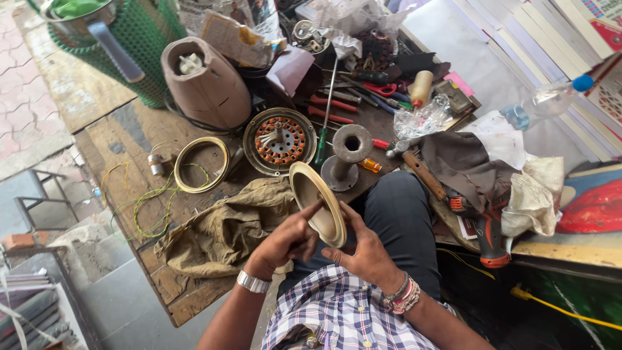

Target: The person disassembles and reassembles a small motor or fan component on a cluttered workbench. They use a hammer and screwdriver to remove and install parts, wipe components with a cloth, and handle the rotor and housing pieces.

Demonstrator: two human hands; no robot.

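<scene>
Cluttered with tools, the wooden counter (194, 214) stretched far and left. Near its edge, both hands gripped a round cream cover (317, 202) on edge: the left hand (285, 240) curled against its face, the right hand (363, 249) pinching its rim from behind.

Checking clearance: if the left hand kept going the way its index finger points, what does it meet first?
The left hand already has a fingertip on the round metal cover. Past it, likely the grey spool-shaped part; depth is unclear.
</scene>
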